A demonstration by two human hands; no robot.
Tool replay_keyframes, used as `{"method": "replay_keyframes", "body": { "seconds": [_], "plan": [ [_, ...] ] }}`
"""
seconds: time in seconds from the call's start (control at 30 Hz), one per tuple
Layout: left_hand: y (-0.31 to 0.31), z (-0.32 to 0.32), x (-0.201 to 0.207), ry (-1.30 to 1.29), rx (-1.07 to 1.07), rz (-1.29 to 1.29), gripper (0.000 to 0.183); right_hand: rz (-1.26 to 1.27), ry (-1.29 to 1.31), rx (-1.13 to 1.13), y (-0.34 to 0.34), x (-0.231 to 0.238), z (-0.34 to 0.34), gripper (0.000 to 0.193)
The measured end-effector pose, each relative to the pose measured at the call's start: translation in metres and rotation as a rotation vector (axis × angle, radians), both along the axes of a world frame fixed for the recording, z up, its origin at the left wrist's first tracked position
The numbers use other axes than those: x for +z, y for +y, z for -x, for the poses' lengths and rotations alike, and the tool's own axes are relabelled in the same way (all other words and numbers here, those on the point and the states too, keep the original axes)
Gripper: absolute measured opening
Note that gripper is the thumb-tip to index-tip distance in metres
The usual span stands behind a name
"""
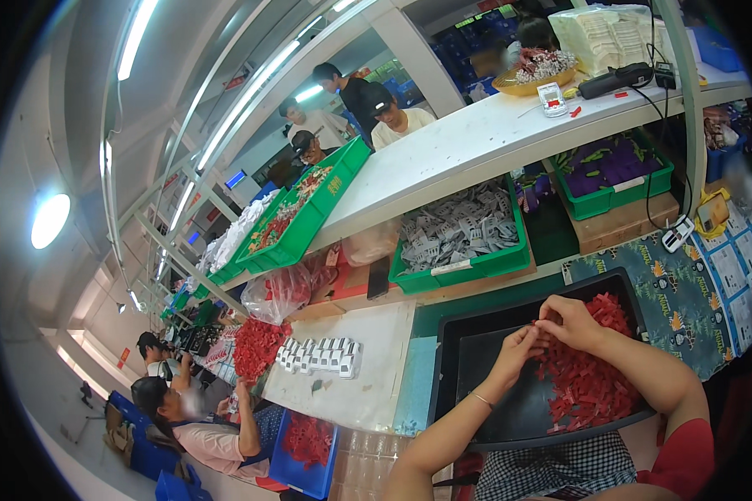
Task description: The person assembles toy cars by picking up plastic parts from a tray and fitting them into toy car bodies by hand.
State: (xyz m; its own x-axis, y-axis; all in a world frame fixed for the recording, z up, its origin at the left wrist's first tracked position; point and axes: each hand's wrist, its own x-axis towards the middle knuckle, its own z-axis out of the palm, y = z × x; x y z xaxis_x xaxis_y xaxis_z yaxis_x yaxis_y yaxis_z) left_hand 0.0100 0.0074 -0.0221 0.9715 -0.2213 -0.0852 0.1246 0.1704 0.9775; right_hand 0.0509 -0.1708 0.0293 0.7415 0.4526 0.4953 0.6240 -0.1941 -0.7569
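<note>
My left hand (522, 346) and my right hand (570, 321) meet over a black tray (493, 392), fingertips pinched together. Between them is a tiny red piece, mostly covered by the fingers; its kind cannot be made out. Beneath and beside my right hand lies a heap of small red plastic pieces (593, 388), filling the right part of the tray. The tray's left part shows bare black bottom. A thin bracelet circles my left wrist.
Left of the tray, white-and-grey small devices (319, 356) stand in rows on a white board (376, 334). A green crate (464, 234) of grey parts sits under the shelf (443, 142). A co-worker (226, 426) sits at the left beside a blue bin (288, 468) of red pieces.
</note>
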Motion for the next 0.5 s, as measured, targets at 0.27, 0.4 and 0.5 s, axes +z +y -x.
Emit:
{"method": "replay_keyframes", "body": {
  "seconds": [0.27, 0.4, 0.5],
  "plan": [
    [0.002, -0.001, 0.003, 0.097, 0.044, 0.049, 0.032, 0.006, 0.041, 0.023, -0.001, 0.004, 0.000, 0.014],
    [-0.005, 0.003, 0.004, 0.094, -0.048, 0.060, 0.034, 0.027, 0.059, 0.005, -0.001, -0.001, -0.001, 0.016],
    [-0.002, 0.003, -0.002, 0.052, -0.055, 0.055, 0.035, 0.053, -0.061, 0.031, -0.002, -0.004, -0.004, 0.018]
  ]
}}
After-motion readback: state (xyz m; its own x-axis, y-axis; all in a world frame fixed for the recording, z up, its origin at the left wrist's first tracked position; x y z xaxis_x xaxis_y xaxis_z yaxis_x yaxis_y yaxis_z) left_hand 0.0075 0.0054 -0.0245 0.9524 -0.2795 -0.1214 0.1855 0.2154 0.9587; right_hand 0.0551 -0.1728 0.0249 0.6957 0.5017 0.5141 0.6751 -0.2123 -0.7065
